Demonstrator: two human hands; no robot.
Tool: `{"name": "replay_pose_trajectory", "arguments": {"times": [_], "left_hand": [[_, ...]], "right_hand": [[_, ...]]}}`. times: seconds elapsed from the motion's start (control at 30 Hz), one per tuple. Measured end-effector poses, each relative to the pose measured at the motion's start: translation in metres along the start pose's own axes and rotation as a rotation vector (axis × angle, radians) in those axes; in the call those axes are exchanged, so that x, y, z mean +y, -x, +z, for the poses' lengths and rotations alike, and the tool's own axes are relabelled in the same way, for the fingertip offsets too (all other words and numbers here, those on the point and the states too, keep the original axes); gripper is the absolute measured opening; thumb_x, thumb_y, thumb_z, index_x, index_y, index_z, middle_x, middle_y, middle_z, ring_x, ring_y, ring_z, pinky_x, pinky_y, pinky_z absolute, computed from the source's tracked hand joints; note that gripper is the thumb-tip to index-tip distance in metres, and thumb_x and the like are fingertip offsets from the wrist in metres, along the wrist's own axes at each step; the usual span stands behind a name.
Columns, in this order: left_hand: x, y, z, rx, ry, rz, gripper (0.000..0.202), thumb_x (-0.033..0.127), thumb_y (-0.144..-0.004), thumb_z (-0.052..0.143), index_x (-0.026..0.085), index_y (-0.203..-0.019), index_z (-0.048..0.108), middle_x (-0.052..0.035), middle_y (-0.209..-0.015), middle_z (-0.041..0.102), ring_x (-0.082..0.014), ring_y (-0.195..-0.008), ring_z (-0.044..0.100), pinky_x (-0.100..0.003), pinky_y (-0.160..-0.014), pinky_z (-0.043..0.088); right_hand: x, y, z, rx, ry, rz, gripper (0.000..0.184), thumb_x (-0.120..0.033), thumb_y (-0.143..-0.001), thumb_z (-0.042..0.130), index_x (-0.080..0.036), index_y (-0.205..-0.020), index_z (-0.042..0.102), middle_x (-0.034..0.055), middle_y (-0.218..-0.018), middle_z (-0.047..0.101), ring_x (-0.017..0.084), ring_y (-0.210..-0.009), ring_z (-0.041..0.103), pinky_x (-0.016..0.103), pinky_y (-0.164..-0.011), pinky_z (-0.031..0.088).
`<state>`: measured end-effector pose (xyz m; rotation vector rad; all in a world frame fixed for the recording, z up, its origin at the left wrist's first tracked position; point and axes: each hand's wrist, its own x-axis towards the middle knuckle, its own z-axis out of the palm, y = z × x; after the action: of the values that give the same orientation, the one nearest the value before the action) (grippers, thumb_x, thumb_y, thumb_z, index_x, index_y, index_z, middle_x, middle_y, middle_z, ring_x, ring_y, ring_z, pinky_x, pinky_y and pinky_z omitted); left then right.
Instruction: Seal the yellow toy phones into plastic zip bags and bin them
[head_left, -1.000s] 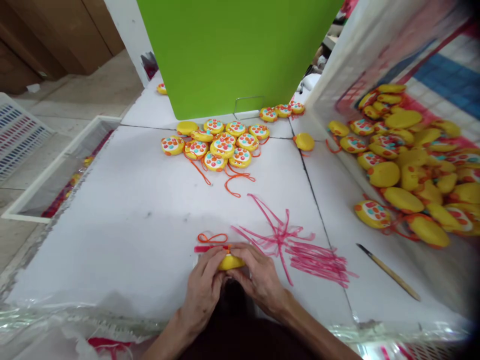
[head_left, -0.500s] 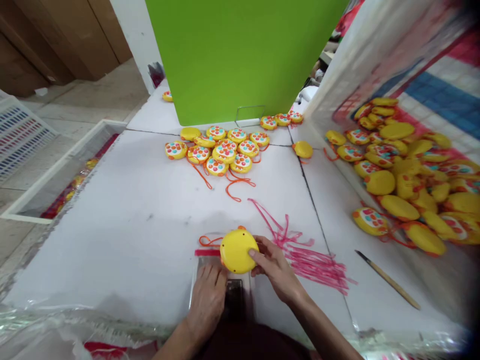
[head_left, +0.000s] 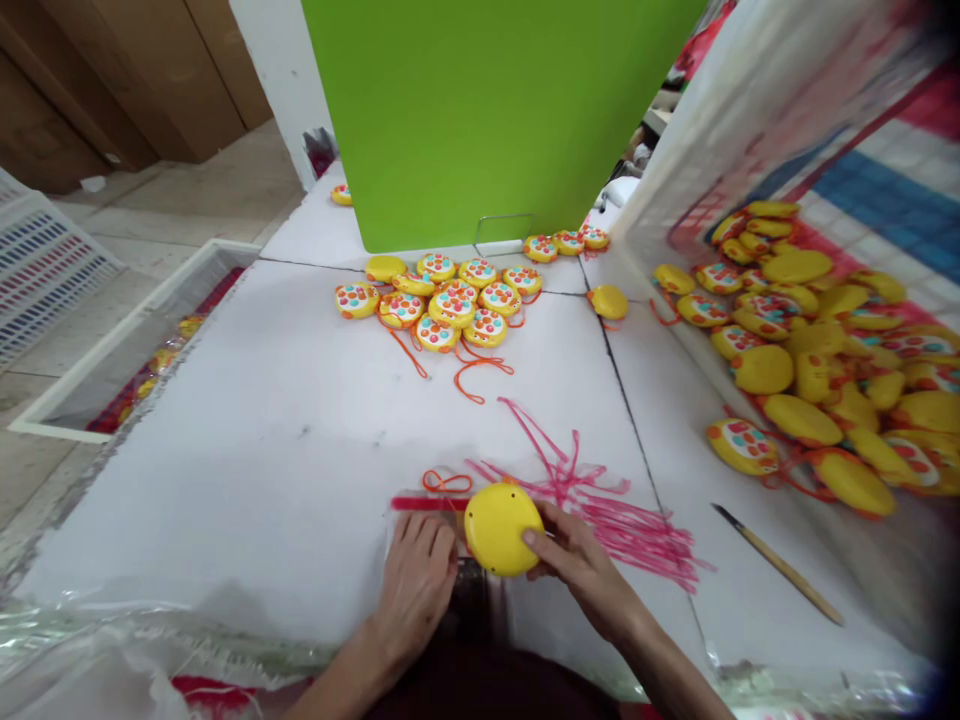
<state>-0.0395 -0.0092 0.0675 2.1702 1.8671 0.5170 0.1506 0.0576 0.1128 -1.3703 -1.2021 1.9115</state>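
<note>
My right hand (head_left: 577,550) grips a round yellow toy (head_left: 501,530) by its right edge, thumb on top, with the plain yellow back facing up. An orange cord loop (head_left: 447,482) lies just beyond it. Left of the toy, my left hand (head_left: 420,565) has its fingers curled together on a clear plastic bag with a pink strip (head_left: 427,504) along its top edge. Much of the bag is hidden under my hands. A dark block (head_left: 469,600) sits between my hands, near the table's front edge.
Pink plastic strips (head_left: 637,530) lie to the right, with a wooden-handled blade (head_left: 780,565) beyond them. Several yellow button toys (head_left: 454,303) are piled ahead, before a green board (head_left: 487,120). More yellow toys (head_left: 817,350) fill the right side. A white crate (head_left: 64,432) stands at left.
My right hand has moved the yellow toy to the right and nearer to me. More of the pink strip on the bag now shows. My left hand has barely moved.
</note>
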Motion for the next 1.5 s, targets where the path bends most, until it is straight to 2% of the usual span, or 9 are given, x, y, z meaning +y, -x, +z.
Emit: {"name": "replay_pose_trajectory", "arguments": {"times": [0.17,0.3,0.5,0.67,0.8,0.93,1.07,1.3,1.5], "left_hand": [[-0.008,0.003,0.004,0.091,0.064,0.011,0.035,0.007,-0.080,0.043,0.016,-0.113,0.048,-0.0078,-0.097,0.062,-0.0229,-0.088,0.054,-0.040,-0.079,0.043],[-0.011,0.002,0.004,0.068,0.111,0.059,0.032,0.007,-0.082,0.040,0.016,-0.110,0.053,-0.0075,-0.093,0.063,-0.0225,-0.087,0.053,-0.040,-0.081,0.042],[-0.006,0.000,0.001,0.058,0.148,0.072,0.023,0.011,-0.085,0.041,0.017,-0.095,0.060,-0.0081,-0.089,0.062,-0.0225,-0.086,0.053,-0.040,-0.077,0.043],[0.002,0.007,-0.004,0.120,0.015,0.103,0.021,0.008,-0.084,0.043,0.017,-0.091,0.061,-0.0062,-0.088,0.066,-0.0232,-0.088,0.056,-0.046,-0.088,0.038],[0.000,0.015,-0.024,0.183,0.060,0.117,0.017,0.015,-0.087,0.045,0.021,-0.082,0.061,-0.0009,-0.077,0.066,-0.0192,-0.078,0.058,-0.046,-0.091,0.036],[-0.017,0.019,-0.045,0.324,0.226,-0.145,0.013,0.023,-0.086,0.048,0.021,-0.091,0.060,-0.0045,-0.086,0.067,-0.0196,-0.083,0.060,-0.036,-0.078,0.047],[-0.028,0.010,-0.047,0.112,0.580,-0.527,0.026,0.037,-0.083,0.049,0.019,-0.100,0.058,-0.0047,-0.086,0.069,-0.0197,-0.075,0.064,-0.030,-0.064,0.051],[-0.020,-0.006,-0.034,-0.038,0.911,-0.551,0.025,0.035,-0.085,0.044,0.017,-0.083,0.061,-0.0031,-0.077,0.066,-0.0178,-0.071,0.061,-0.027,-0.065,0.047],[-0.016,-0.004,-0.032,-0.076,1.107,-0.622,0.025,0.041,-0.083,0.048,0.017,-0.077,0.055,-0.0037,-0.074,0.064,-0.0197,-0.073,0.062,-0.029,-0.066,0.050]], "right_hand": [[-0.003,0.010,-0.010,-0.205,0.193,0.008,0.037,-0.043,-0.078,0.061,-0.014,-0.100,0.061,0.0039,-0.079,0.061,0.015,-0.065,0.057,0.026,-0.054,0.049],[-0.007,0.018,-0.011,-0.325,0.215,0.033,0.032,-0.040,-0.080,0.060,-0.016,-0.100,0.061,0.0026,-0.080,0.060,0.014,-0.066,0.058,0.025,-0.056,0.050],[-0.017,0.012,0.011,-0.187,-0.103,-0.023,0.047,-0.046,-0.083,0.052,-0.021,-0.122,0.046,0.0091,-0.105,0.056,0.018,-0.080,0.059,0.025,-0.054,0.053],[-0.010,-0.006,0.037,-0.118,0.343,-0.267,0.039,-0.036,-0.091,0.040,-0.022,-0.127,0.035,0.0069,-0.100,0.058,0.013,-0.063,0.056,0.027,-0.058,0.053],[-0.004,-0.009,0.036,-0.169,0.659,-0.394,0.031,-0.023,-0.091,0.039,-0.021,-0.122,0.040,0.0077,-0.102,0.060,0.019,-0.086,0.060,0.033,-0.078,0.049],[-0.005,-0.006,0.030,-0.186,0.717,-0.376,0.031,-0.022,-0.091,0.038,-0.022,-0.122,0.041,0.0062,-0.101,0.062,0.018,-0.087,0.060,0.030,-0.077,0.048],[-0.004,-0.007,0.030,-0.172,0.733,-0.418,0.033,-0.023,-0.092,0.038,-0.022,-0.125,0.040,0.0075,-0.108,0.061,0.019,-0.091,0.060,0.030,-0.078,0.048],[-0.014,-0.009,0.030,-0.161,0.981,-0.425,0.033,-0.026,-0.094,0.033,-0.021,-0.123,0.047,0.0082,-0.102,0.064,0.021,-0.088,0.062,0.033,-0.076,0.049],[-0.022,-0.015,0.034,-0.375,1.400,-0.491,0.028,-0.025,-0.090,0.044,-0.018,-0.072,0.064,0.0043,-0.075,0.062,0.017,-0.065,0.059,0.027,-0.058,0.045]]}}
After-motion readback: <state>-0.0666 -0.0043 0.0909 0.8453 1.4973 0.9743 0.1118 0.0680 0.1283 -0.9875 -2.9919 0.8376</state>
